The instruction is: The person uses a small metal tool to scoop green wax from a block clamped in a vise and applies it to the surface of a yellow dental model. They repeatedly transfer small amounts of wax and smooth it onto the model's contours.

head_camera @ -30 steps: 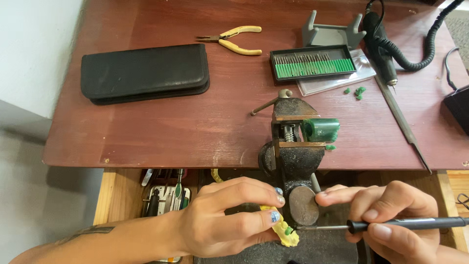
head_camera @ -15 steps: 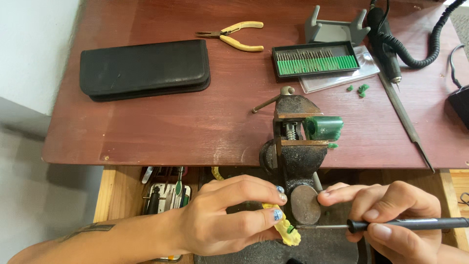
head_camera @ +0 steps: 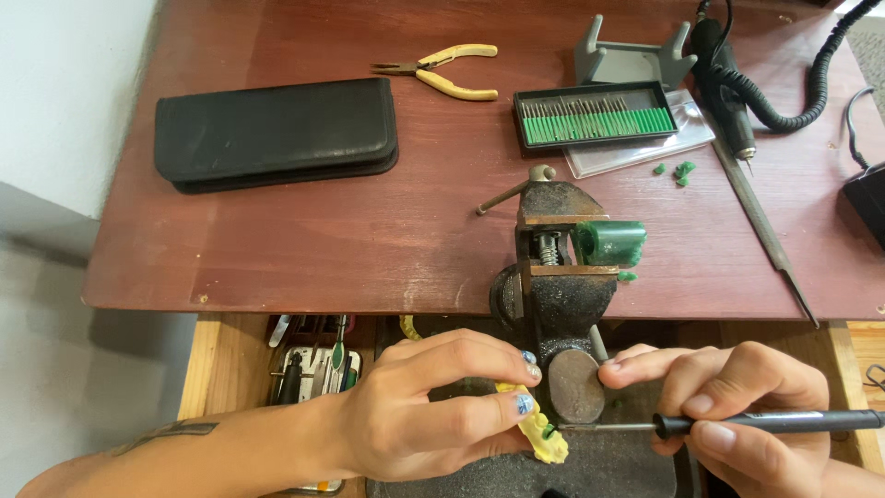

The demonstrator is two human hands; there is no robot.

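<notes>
My left hand (head_camera: 419, 406) has thumb and fingers curled in and pinching a small yellow piece (head_camera: 539, 438) with a tiny green bit on it, right at my fingertips. My right hand (head_camera: 737, 406) is wrapped around a thin black-handled tool (head_camera: 765, 422) like a pen, forefinger stretched forward, and the metal tip runs across to meet that yellow piece.

Sitting right between my two sets of fingertips is the round knob (head_camera: 576, 385) at the bottom of the little bench vise (head_camera: 558, 267), so it kind of crowds the spot I'm working in. Just above my fingers the vise clamps onto the edge of the reddish wooden table (head_camera: 304, 249), with a green block (head_camera: 613, 242) sticking out on its right side.

Below my left wrist there's an open drawer of small tools (head_camera: 313, 364). Further out past the vise: a tray of green-shanked burrs (head_camera: 595, 115), some green crumbs (head_camera: 678, 171), a long file (head_camera: 765, 231) and a rotary handpiece (head_camera: 724, 88) on its coiled cord. Way off beyond my left hand are a black zip case (head_camera: 277, 134) and yellow-handled pliers (head_camera: 442, 72).
</notes>
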